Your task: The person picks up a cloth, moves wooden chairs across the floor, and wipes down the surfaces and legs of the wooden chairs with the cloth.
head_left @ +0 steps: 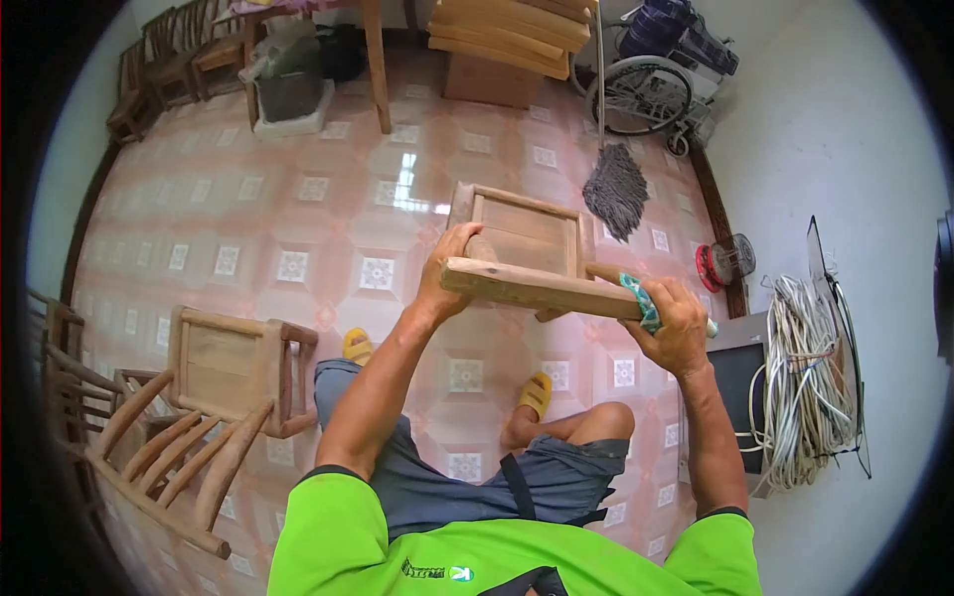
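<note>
A wooden chair (537, 288) is in front of me, its top rail nearest to me and its panelled seat beyond. My left hand (449, 273) is closed round the left part of the chair's back. At the right end of the top rail, my right hand (674, 326) is closed on a green and white patterned cloth (642, 302), which lies against the wood. My right fingers partly cover the cloth.
Another wooden chair (221, 366) stands to my left, with more chair parts beside it. A mop (616, 189) is ahead. Coiled cable (800, 382) lies on my right near the wall. A wheelchair (646, 94) and a table (375, 65) are at the back.
</note>
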`<state>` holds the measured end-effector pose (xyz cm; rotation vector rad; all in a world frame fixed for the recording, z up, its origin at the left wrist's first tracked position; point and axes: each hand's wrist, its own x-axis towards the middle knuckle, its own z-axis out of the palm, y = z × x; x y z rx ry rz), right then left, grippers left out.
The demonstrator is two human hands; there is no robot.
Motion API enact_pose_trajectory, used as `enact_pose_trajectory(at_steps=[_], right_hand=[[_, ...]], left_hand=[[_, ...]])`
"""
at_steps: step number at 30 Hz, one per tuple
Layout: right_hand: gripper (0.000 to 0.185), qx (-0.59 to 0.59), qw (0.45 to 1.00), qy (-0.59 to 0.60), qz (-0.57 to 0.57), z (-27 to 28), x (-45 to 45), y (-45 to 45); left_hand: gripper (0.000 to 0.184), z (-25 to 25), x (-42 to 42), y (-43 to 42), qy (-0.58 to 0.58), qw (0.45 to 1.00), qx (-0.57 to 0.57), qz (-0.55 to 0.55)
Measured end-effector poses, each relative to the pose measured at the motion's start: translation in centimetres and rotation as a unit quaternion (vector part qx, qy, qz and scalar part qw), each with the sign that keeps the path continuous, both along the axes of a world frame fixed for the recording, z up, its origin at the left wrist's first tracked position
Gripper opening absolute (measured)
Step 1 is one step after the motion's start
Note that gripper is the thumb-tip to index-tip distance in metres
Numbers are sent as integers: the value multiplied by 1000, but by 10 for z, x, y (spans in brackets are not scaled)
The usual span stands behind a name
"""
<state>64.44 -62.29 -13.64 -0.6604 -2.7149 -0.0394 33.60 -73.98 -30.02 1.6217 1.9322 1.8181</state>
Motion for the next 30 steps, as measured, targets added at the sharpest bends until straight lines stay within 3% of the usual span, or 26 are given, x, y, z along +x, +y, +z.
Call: enact_pose_trajectory(at_steps=[1, 2, 4, 8, 10, 15, 17, 21, 25, 30], right_hand=[[50, 11, 1000, 16, -7, -4, 1, 1], [50, 10, 1000, 25, -2, -4, -1, 1], [49, 33, 999, 37, -2, -8, -5, -1], [48, 41, 996, 74, -13, -19, -38, -10], [48, 59, 992, 100, -49, -26, -64, -13], [50, 63, 986, 91, -121, -32, -115, -26], [51, 46, 989, 94, -106, -35, -112, -20], [47, -29, 994, 43, -95, -18, -107, -20], [48, -53, 996, 35, -70, -14, -103, -12], [46, -40, 998, 38, -23, -11, -99, 4]], left_hand=[[52, -2, 0, -10, 14, 999, -37, 21], [52, -2, -3, -23, 23, 999, -37, 26], [50, -3, -3, -50, -64, 980, -186, 11], [47, 4, 6, -91, -139, 966, -207, 65], [46, 5, 12, -103, -192, 969, -139, 75], [46, 95, 18, -152, -60, 981, -137, 120], [48, 142, 12, -189, 62, 967, -127, 211], [46, 192, -22, -285, 174, 884, -181, 394], [50, 191, -61, -393, 207, 770, -276, 537], [58, 171, -71, -496, 94, 687, -388, 608]])
